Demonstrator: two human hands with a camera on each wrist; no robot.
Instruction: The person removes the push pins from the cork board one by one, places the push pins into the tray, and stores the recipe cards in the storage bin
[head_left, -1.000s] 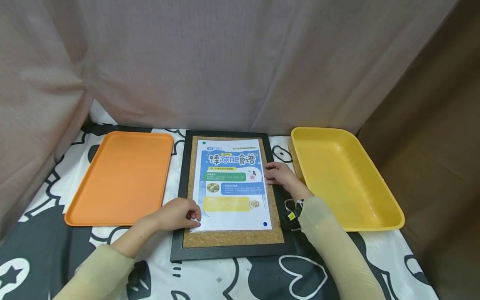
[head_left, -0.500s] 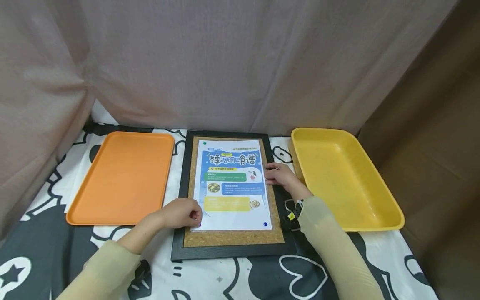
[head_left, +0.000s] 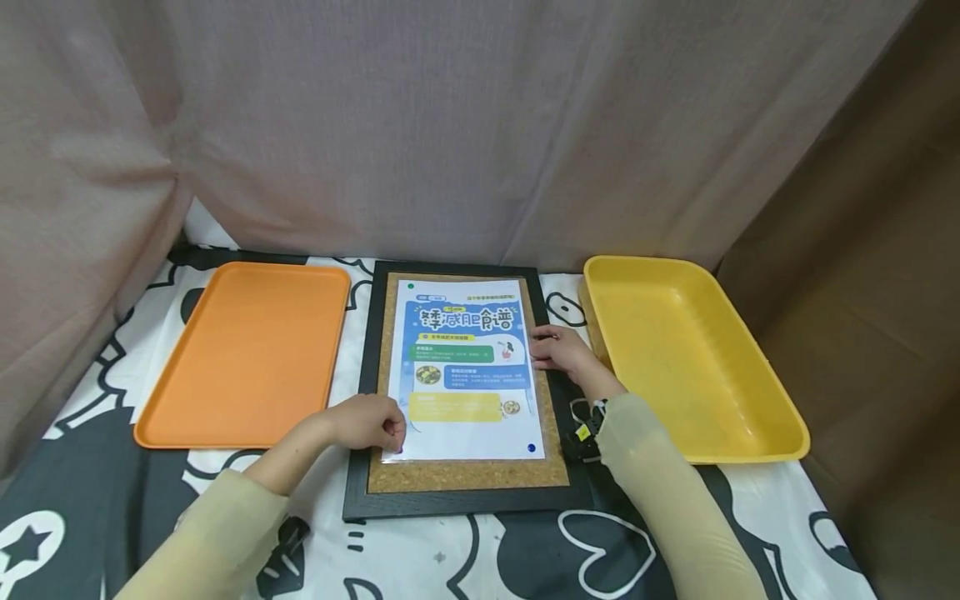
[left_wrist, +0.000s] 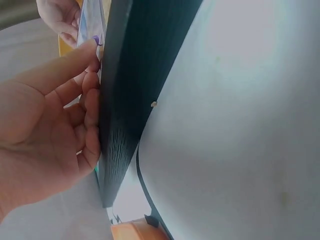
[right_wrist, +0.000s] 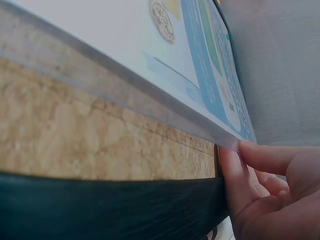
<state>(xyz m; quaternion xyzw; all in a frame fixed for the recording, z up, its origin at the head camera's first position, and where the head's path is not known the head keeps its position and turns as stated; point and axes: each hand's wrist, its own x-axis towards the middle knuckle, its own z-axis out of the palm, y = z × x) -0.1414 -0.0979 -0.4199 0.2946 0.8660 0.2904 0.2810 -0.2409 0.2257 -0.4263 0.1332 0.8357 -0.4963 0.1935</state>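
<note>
A printed sheet in a clear sleeve (head_left: 465, 437) lies on a black-framed corkboard (head_left: 465, 477). A green pushpin (head_left: 410, 286) shows at its top left corner and a blue pushpin (head_left: 532, 447) at its bottom right. At the bottom left corner my left hand (head_left: 367, 421) holds a purple pushpin (left_wrist: 96, 38), the thumb tip on it and the other fingers curled beside the frame. My right hand (head_left: 561, 350) pinches the sheet's right edge between thumb and forefinger, as the right wrist view shows. That edge stands a little off the cork (right_wrist: 120, 135) there.
An orange tray (head_left: 247, 358) lies left of the board and a deep yellow tray (head_left: 690, 358) right of it. A black-and-white patterned cloth (head_left: 420, 558) covers the table. Grey-brown curtain (head_left: 450, 125) hangs behind, and a darker curtain (head_left: 862, 333) on the right.
My left hand has turned slightly over the bottom left corner, so the purple pushpin is more covered from above. My right hand stays at the sheet's right edge.
</note>
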